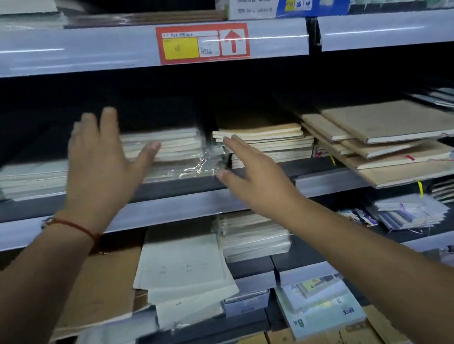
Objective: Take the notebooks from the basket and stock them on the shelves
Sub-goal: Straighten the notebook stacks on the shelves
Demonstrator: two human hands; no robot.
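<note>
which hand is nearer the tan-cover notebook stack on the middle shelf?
Right. The right hand is open with its fingertips at the front left corner of the tan-cover notebook stack. The left hand is open further left, in front of the plastic-wrapped white stack.

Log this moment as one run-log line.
left hand: open, at plastic-wrapped white notebook stack | right hand: open, empty | tan kraft notebook stack: shelved

Dim scene; the far shelf recesses fall into black shadow. Glare streaks the pale shelf edge (116,46). The left hand (100,168) is motion-blurred; edges bow.
</note>
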